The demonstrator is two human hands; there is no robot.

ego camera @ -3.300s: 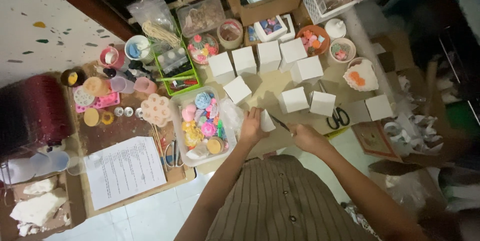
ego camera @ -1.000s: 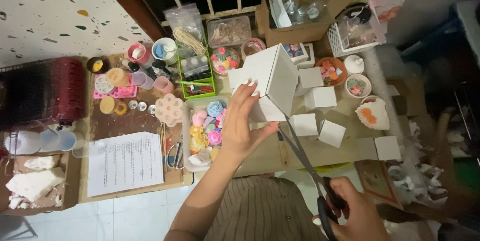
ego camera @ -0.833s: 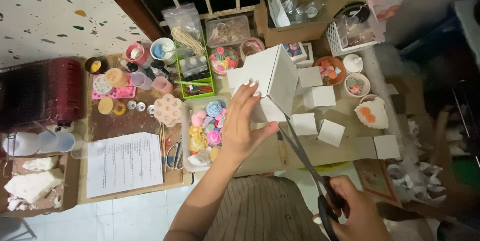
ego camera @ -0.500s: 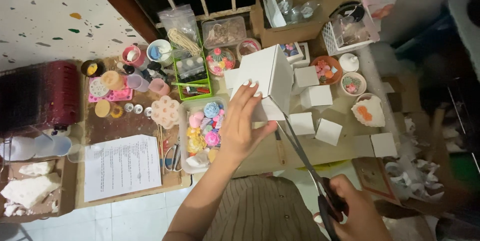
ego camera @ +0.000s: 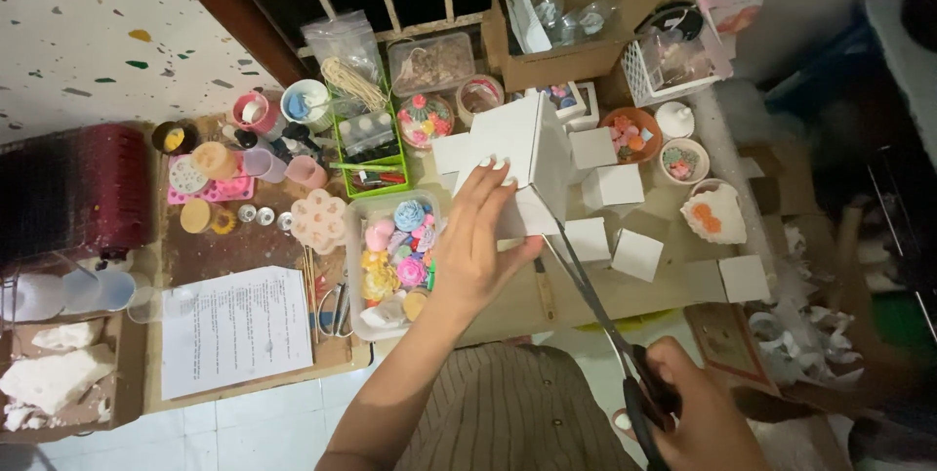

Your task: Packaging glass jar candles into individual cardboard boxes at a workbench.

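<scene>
My left hand [ego camera: 475, 237] holds a small white cardboard box [ego camera: 527, 154] raised above the table, fingers spread on its near face. My right hand [ego camera: 688, 412] grips the black handles of a long pair of scissors [ego camera: 595, 315]. The blades point up and left, and their tip meets the box's lower corner. Under the left hand lies a clear tray [ego camera: 353, 266] filled with colourful little shaped pieces.
Several closed white boxes [ego camera: 613, 186] stand on the brown table [ego camera: 605, 290]. Bowls, jars, a green basket [ego camera: 376, 154], a pink flower mould [ego camera: 318, 220] and a printed sheet [ego camera: 234, 329] lie left. Cardboard cartons [ego camera: 576, 2] sit at the back, torn paper [ego camera: 820, 334] at right.
Earlier both hands worked low on the table with a small white piece. Since then the left hand has lifted a white box and the right holds scissors against it; over the last second little moves.
</scene>
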